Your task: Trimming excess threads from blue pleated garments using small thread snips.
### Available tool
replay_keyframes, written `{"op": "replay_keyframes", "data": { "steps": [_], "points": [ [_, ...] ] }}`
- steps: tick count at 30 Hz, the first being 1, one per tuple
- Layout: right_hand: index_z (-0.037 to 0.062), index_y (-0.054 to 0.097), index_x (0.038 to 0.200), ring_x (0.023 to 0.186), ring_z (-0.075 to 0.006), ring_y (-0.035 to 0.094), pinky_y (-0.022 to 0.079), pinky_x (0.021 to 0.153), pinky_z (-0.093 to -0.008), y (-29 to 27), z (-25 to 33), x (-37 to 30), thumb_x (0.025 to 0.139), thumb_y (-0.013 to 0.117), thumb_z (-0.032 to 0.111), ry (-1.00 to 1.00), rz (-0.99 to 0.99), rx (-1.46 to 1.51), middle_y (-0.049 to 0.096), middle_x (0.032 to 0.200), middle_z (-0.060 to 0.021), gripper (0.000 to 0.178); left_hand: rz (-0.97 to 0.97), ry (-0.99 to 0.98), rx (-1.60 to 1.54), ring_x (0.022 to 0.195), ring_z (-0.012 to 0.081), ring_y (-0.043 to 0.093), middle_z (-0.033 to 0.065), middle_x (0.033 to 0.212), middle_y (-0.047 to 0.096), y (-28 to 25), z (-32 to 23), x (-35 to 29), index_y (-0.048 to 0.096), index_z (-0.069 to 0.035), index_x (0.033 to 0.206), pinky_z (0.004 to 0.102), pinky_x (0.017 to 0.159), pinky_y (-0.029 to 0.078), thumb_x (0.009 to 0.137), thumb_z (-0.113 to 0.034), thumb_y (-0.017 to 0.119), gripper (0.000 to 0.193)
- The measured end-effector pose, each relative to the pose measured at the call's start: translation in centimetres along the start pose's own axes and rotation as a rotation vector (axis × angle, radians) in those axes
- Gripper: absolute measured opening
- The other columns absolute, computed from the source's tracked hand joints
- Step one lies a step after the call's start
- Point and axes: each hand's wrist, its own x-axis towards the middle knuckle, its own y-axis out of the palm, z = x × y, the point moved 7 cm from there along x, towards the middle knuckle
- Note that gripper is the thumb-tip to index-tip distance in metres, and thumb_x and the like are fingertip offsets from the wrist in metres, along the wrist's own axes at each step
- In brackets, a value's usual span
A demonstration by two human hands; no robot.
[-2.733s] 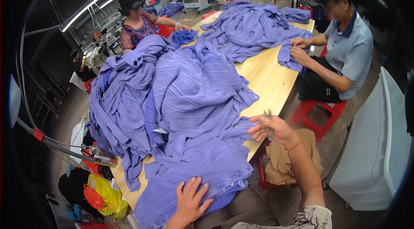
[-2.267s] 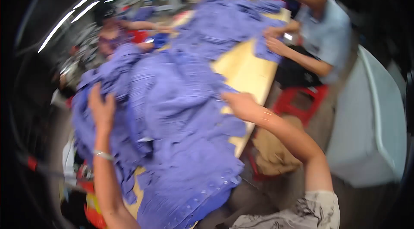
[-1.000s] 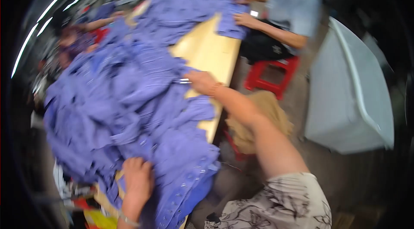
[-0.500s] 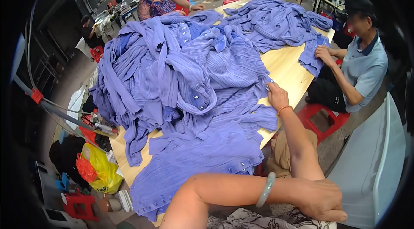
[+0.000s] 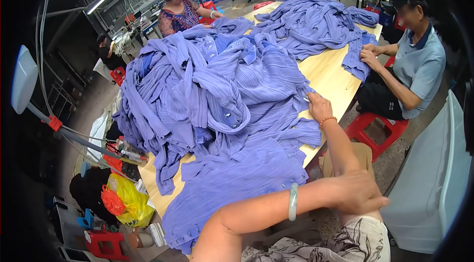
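Note:
A large heap of purple ribbed garments [image 5: 197, 89] covers the near part of the wooden table [image 5: 328, 67]. At its right side my right hand [image 5: 321, 106], with an orange bead bracelet above the wrist, pinches the edge of a purple garment [image 5: 305, 98]; a small pale spot shows by the fingertips. My left arm, wearing a pale green bangle, crosses in front of me. My left hand [image 5: 358, 193] lies over my right forearm near the elbow, blurred, its fingers partly hidden. One flattened purple garment [image 5: 232, 190] with small metal fasteners along its edges hangs at the table's near end.
Across the table, one person [image 5: 180, 10] works by the heap. A second person [image 5: 417, 64] handles a purple piece [image 5: 356, 64] on the right, sitting on a red stool [image 5: 377, 133]. A second garment pile [image 5: 306, 25] lies farther back. Yellow bag [image 5: 131, 202] stands at left.
My left hand has moved up along my right forearm. My right hand stays at the garment's edge. The whole view has shifted slightly; the person across the table has moved a hand.

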Motion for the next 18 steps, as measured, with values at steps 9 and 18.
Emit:
{"op": "replay_keyframes", "data": {
  "steps": [9, 18],
  "points": [
    [0.0137, 0.062, 0.107, 0.084, -0.0379, 0.068, 0.056, 0.076, -0.0486, 0.9, -0.1, -0.5, 0.085, 0.064, 0.012, -0.013, -0.053, 0.035, 0.067, 0.097, -0.0131, 0.022, -0.688, -0.109, 0.837, 0.110, 0.0296, 0.058, 0.0112, 0.107, 0.066, -8.4, 8.2, -7.6, 0.071, -0.008, 0.100, 0.0516, 0.102, 0.037, 0.085, -0.019, 0.068, 0.019],
    [0.0153, 0.065, 0.111, 0.087, -0.0350, 0.069, 0.056, 0.078, -0.0461, 0.1, -0.2, 0.0, 0.083, 0.064, 0.010, 0.006, -0.028, 0.038, 0.070, 0.101, -0.0116, 0.028, -1.618, -0.734, 1.168, 0.114, 0.0379, 0.053, 0.0203, 0.121, 0.058, -24.0, 4.1, -28.1, 0.049, -0.006, 0.141, 0.0496, 0.100, 0.039, 0.078, -0.023, 0.081, 0.073]
  ]
}}
